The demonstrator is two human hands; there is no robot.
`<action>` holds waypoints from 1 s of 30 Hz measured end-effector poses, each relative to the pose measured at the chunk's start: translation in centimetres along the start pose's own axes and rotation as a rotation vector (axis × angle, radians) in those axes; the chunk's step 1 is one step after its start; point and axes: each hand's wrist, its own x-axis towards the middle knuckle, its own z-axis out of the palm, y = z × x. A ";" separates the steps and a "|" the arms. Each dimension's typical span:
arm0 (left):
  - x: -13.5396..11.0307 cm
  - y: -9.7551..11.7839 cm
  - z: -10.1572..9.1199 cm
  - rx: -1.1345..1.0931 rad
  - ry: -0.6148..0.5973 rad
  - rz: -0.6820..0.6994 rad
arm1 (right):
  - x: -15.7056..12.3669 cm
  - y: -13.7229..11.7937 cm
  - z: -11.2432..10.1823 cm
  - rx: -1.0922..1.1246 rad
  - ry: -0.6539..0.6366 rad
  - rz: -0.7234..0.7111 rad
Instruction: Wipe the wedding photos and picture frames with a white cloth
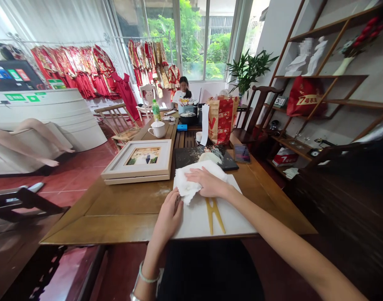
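A white board (pixel 224 217) with a yellowish stand on its face lies flat at the near edge of the wooden table (pixel 116 209). My right hand (pixel 207 182) presses flat on a white cloth (pixel 187 184) on the board's far part, fingers stretched out. My left hand (pixel 167 217) holds the board's left edge, fingers curled on it. Beyond the cloth lies a dark photo panel (pixel 191 155).
A stack of light wooden picture frames (pixel 138 161) sits left of the board. Farther along are a white cup (pixel 158 128), a green bottle (pixel 155 110) and a red paper bag (pixel 221 119). A person (pixel 183 93) sits at the far end. Wooden shelves (pixel 319 79) stand at right.
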 end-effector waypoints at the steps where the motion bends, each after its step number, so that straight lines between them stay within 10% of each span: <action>1: 0.0 0.1 -0.1 0.002 -0.001 0.004 | 0.4 0.0 -0.1 -0.001 -0.009 -0.038; 6: 0.0 0.1 -0.1 -0.007 0.012 0.024 | 0.6 -0.3 -0.4 -0.039 -0.004 -0.077; 14: -0.1 -0.5 0.3 -0.012 0.010 -0.017 | -3.8 1.2 -0.3 -0.105 0.085 0.250; 23: -0.1 -0.1 0.0 -0.014 0.003 -0.025 | -10.4 -9.3 2.4 -0.033 0.019 0.164; 30: 0.0 -0.4 0.1 -0.033 0.015 -0.003 | -6.2 -6.0 2.1 0.008 0.010 0.270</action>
